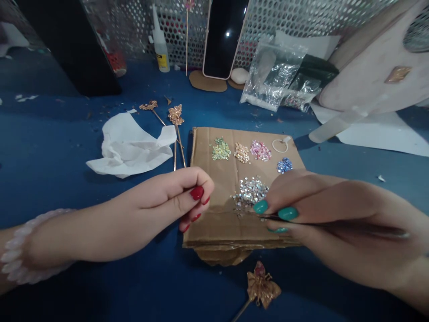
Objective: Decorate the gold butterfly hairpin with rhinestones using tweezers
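My right hand (330, 212), its nails painted teal, grips a pair of tweezers (351, 227). The tips point left over the near edge of a heap of silver rhinestones (251, 191) on the cardboard (214, 228). At the cardboard's left edge my left hand (167, 203) is closed, thumb against the bent forefinger, with red nails showing. Whatever sits in that pinch, if anything, is too small or hidden to make out. Below the cardboard lies a gold butterfly hairpin (263, 288) with a pinkish stone at its top.
Green (221, 149), peach (241, 153), pink (260, 150) and blue rhinestones (284, 165) lie in piles near a white ring (280, 145). Crumpled tissue (129, 150) and gold hairpins (176, 115) are left. Behind stand a glue bottle (161, 51), a phone (224, 38) and plastic bags (275, 74).
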